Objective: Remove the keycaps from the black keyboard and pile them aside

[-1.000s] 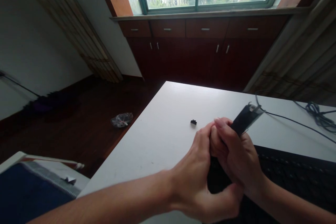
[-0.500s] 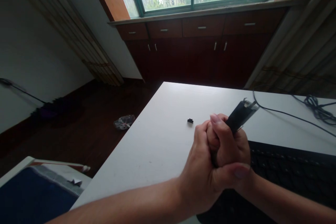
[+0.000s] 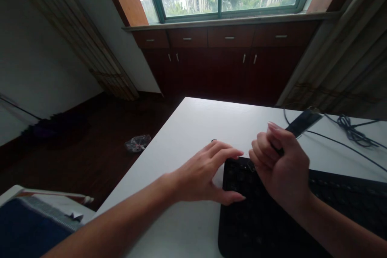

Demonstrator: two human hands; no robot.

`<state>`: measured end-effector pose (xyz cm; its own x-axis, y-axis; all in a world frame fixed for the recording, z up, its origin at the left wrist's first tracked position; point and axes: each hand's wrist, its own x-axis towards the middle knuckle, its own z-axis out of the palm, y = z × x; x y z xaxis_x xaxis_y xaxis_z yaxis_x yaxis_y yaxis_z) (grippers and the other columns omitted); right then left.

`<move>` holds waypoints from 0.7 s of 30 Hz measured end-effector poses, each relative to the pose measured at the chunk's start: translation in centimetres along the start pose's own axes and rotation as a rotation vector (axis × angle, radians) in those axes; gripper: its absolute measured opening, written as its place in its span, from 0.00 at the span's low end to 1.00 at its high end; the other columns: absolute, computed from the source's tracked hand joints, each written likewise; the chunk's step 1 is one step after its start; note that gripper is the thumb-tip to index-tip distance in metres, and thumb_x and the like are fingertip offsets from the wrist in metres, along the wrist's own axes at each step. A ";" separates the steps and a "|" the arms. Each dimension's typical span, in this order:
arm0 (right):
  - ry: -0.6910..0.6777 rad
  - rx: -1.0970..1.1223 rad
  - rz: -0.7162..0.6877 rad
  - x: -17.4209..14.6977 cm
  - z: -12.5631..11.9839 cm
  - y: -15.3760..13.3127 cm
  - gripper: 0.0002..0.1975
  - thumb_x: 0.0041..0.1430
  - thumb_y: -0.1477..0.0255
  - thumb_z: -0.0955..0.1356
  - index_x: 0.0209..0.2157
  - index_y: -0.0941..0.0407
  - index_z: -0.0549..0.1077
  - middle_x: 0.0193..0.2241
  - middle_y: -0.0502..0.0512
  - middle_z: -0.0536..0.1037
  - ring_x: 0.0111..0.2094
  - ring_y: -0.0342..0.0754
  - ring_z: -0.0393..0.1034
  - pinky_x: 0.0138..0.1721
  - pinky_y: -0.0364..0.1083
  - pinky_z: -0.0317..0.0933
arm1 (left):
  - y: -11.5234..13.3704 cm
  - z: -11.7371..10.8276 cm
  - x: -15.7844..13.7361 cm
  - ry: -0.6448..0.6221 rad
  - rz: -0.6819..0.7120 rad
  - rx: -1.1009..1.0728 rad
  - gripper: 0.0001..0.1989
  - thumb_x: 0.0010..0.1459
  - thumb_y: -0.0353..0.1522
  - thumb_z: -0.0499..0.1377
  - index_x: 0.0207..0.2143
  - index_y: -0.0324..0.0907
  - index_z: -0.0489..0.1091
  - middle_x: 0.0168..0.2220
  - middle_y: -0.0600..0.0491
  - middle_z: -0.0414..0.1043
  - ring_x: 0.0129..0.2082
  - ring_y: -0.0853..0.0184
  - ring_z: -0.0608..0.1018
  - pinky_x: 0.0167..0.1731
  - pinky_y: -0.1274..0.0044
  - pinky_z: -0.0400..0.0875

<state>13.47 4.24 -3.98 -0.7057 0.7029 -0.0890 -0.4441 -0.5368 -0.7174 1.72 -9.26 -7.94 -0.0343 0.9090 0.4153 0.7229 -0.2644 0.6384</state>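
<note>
The white counter (image 3: pixel 217 121) carries a black keyboard (image 3: pixel 250 221). The left hand (image 3: pixel 208 173) is spread at its left end; the right hand (image 3: pixel 281 165) clenches a keycap puller (image 3: pixel 302 123).

Left grip (image 3: pixel 201 172) spread, right grip (image 3: pixel 282 165) clenched

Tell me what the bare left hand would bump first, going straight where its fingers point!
Probably the bare, curled right hand, which grips a long dark object. The open left hand points toward it, but depth is unclear, so it might miss.
</note>
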 end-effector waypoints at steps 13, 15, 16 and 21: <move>-0.242 -0.120 0.076 -0.8 -0.7 0.7 0.19 0.59 0.64 0.71 0.19 0.53 0.62 0.15 0.45 0.60 0.18 0.42 0.52 0.20 0.44 0.50 | -1.1 -1.8 0.0 -0.087 -0.006 -0.073 0.25 0.57 0.39 0.70 0.55 0.43 0.72 0.46 0.44 0.73 0.42 0.62 0.77 0.42 0.70 0.77; -0.237 -0.173 0.072 -1.0 -0.8 1.2 0.19 0.59 0.65 0.72 0.20 0.54 0.63 0.17 0.45 0.62 0.20 0.42 0.54 0.23 0.44 0.53 | -1.1 -2.0 0.0 -0.072 -0.011 -0.074 0.35 0.53 0.42 0.72 0.60 0.43 0.66 0.51 0.42 0.71 0.48 0.56 0.77 0.47 0.66 0.78; -0.225 -0.196 0.058 -1.1 -0.8 1.5 0.18 0.60 0.66 0.72 0.21 0.54 0.64 0.18 0.45 0.62 0.21 0.43 0.55 0.24 0.44 0.54 | -1.0 -2.0 0.0 -0.071 -0.010 -0.072 0.40 0.52 0.42 0.72 0.63 0.43 0.63 0.55 0.40 0.70 0.52 0.53 0.75 0.51 0.62 0.76; -0.177 -0.205 0.015 -1.4 -0.5 2.3 0.18 0.62 0.64 0.71 0.22 0.54 0.65 0.21 0.46 0.62 0.25 0.43 0.55 0.30 0.44 0.58 | 0.1 -1.3 -0.7 -0.085 -0.150 -0.328 0.60 0.41 0.47 0.76 0.71 0.45 0.50 0.66 0.39 0.60 0.67 0.41 0.62 0.66 0.51 0.58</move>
<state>13.71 2.25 -5.85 -0.8048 0.5935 0.0088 -0.3249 -0.4280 -0.8434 0.93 -10.31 -7.30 -0.0559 0.9652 0.2554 0.4542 -0.2033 0.8674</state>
